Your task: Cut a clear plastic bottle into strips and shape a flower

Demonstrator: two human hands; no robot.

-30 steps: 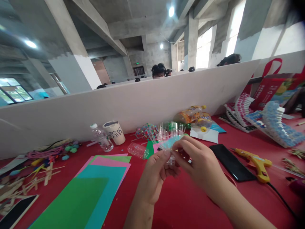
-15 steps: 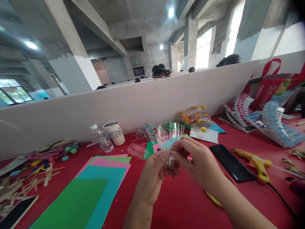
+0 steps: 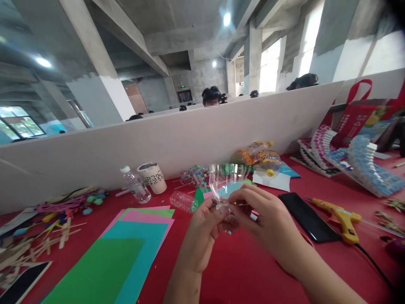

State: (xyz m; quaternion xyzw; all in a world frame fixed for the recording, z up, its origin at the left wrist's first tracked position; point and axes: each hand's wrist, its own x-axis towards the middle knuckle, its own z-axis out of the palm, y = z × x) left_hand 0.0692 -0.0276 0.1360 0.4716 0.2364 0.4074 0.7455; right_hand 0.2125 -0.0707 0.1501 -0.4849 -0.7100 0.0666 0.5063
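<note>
Both the left hand and right hand pinch a clear plastic piece above the red desk (thin stuff). Squeezed harder, it could crumple, or drop toward the phone at three o'clock.

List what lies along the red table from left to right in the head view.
Wooden sticks → colored paper sheets → water bottle → paper cup → left hand → right hand → black phone → yellow glue gun.

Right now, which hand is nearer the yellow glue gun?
Right. The right hand is just left of the yellow glue gun, with the black phone between them; the left hand sits farther left, past the right hand.
</note>
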